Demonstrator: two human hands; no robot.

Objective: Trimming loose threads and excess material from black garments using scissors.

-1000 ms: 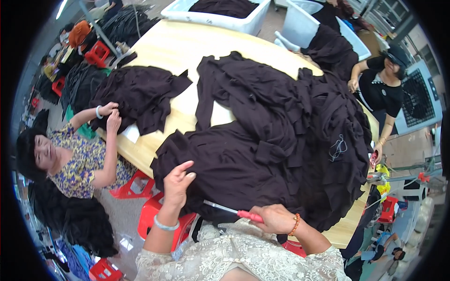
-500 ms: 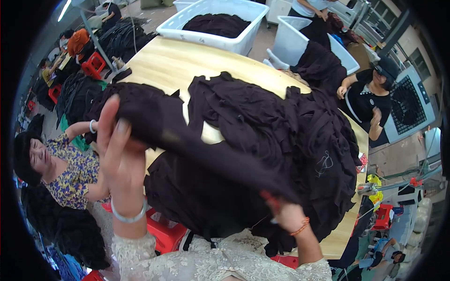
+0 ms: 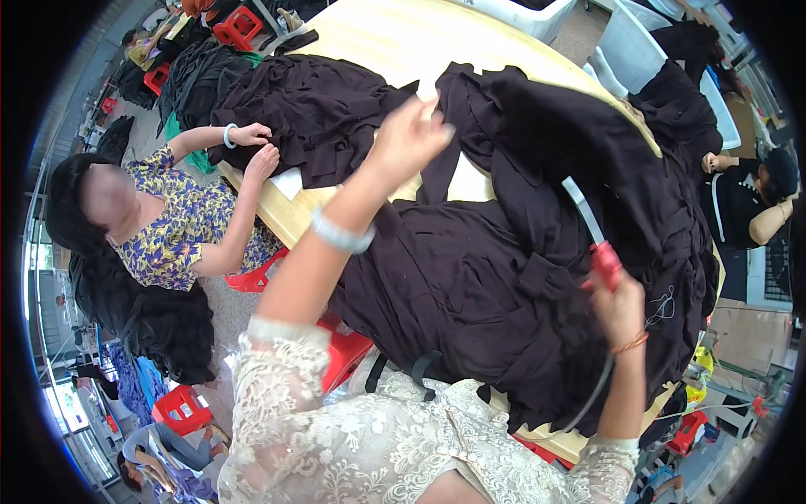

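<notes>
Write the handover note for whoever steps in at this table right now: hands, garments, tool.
Left hand: raised over the table, fingers pinching the edge of a black garment.
Right hand: gripping a red-handled tool, blade pointing up and away over the cloth.
Garment lies spread in front on the wooden table, part of a big black heap to the right.
A co-worker on the left handles another black pile.
Done: one piece lifted, tool in hand.
Left: blade has not met the cloth yet; the heap looks unworked.
</notes>
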